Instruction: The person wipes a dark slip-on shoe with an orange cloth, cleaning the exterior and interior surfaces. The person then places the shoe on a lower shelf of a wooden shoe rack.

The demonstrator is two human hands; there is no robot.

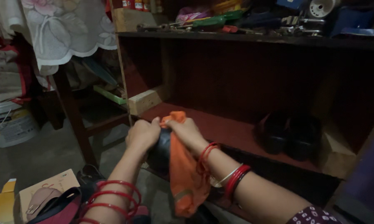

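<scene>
My left hand grips a black shoe from the left, at the front edge of a low wooden shelf. My right hand presses an orange cloth against the top of the shoe, and the cloth hangs down below my wrist. Both forearms wear red bangles. Most of the shoe is hidden by my hands and the cloth.
A pair of black shoes stands on the shelf's red floor at the right. Tools clutter the shelf top. A wooden block leans at the shelf's left. A white bucket, a cloth-covered table and a cardboard box stand at left.
</scene>
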